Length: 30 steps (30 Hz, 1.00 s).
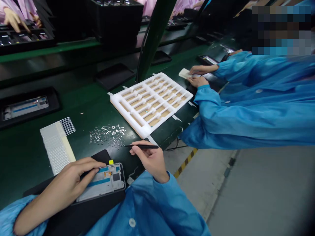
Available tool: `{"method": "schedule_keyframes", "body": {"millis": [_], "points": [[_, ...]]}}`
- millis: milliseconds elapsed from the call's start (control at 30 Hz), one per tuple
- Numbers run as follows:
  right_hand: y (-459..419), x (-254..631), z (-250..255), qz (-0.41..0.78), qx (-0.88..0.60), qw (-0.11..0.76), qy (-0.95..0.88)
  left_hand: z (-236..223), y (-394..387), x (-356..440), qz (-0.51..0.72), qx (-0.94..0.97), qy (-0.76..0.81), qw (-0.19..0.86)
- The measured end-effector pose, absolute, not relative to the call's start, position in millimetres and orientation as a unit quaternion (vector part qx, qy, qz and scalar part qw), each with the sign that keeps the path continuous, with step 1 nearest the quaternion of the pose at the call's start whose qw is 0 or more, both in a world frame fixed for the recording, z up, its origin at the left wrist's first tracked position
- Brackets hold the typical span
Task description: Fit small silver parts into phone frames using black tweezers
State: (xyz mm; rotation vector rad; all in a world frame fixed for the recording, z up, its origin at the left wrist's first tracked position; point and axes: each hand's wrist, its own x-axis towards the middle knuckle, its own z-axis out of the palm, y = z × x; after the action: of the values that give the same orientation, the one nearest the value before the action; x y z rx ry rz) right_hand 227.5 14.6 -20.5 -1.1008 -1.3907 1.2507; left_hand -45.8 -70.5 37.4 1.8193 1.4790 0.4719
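Note:
A phone mid-frame (105, 189), grey with blue strips and an orange flex piece, lies on a black tray (98, 211) close to my body. My left hand (80, 173) grips the frame's upper edge, thumb and forefinger close together there. A yellow tab (111, 162) sticks out beside that edge. Black tweezers (144, 146) are pinched in my right hand (152, 160), their tip pointing left. That tip hovers at the near right side of a scatter of tiny shiny metal pieces (108, 135); whether it touches or holds one cannot be made out.
A white slotted foam tray (152, 101) stands beyond the pieces. On the left lie a card with rows of thin strips (55, 144) and another black tray (52, 109) with a phone frame. A green post (154, 39) rises behind. To the right, a co-worker's hands (199, 75) handle a pale block.

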Motion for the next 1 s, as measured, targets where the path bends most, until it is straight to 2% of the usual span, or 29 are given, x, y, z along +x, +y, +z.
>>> {"method": "schedule_keyframes", "body": {"millis": [167, 433, 1000], "points": [[-3.0, 222.0, 3.4, 0.546, -0.393, 0.438, -0.597, 41.7, -70.3, -41.7, 0.171, 0.697, 0.581, 0.383], [-16.5, 197.8, 21.7, 0.587, -0.340, 0.324, -0.659, 42.0, -71.9, -40.3, 0.170, 0.705, 0.568, 0.389], [-18.6, 192.9, 14.0, 0.578, -0.376, 0.336, -0.642, 41.1, -73.5, -32.6, 0.180, 0.650, 0.614, 0.411]]}}
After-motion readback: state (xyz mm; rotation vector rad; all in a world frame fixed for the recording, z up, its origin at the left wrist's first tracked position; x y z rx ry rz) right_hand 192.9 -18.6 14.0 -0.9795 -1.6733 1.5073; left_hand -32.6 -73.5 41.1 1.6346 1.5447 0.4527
